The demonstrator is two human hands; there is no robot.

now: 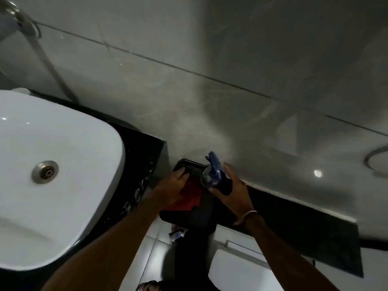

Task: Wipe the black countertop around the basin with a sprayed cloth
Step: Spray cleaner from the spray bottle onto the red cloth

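Head view looks down past a white basin sitting on the black countertop, with both arms reaching out to the right of it. The cloth is red and lies crumpled on a dark tray just beside the end of the countertop, not on the countertop itself. The left hand rests on top of the cloth, fingers spread loosely and reaching past it onto the tray; I'd say it's pressing more than pinching, but it's dim and a bit blurry there so I can't really tell if any fabric is gathered under the palm. The right hand has the spray bottle wrapped round its dark body, blue trigger head pointing up and away, with at least one finger sticking out straight rather than on the trigger.

Handling-wise the cloth looks thin and floppy, so no real weight and nothing to break. It'll bunch up rather than hold a shape, so I reckon the way to go is scooping a wad from the middle instead of a corner, or it'll dangle and drag. Once it's sprayed it'll probably cling a bit to that glossy black top. The bottle looks light, clear plastic low down, easy one-hander. Wiping hasn't started; the countertop shows pale marks along its edge.
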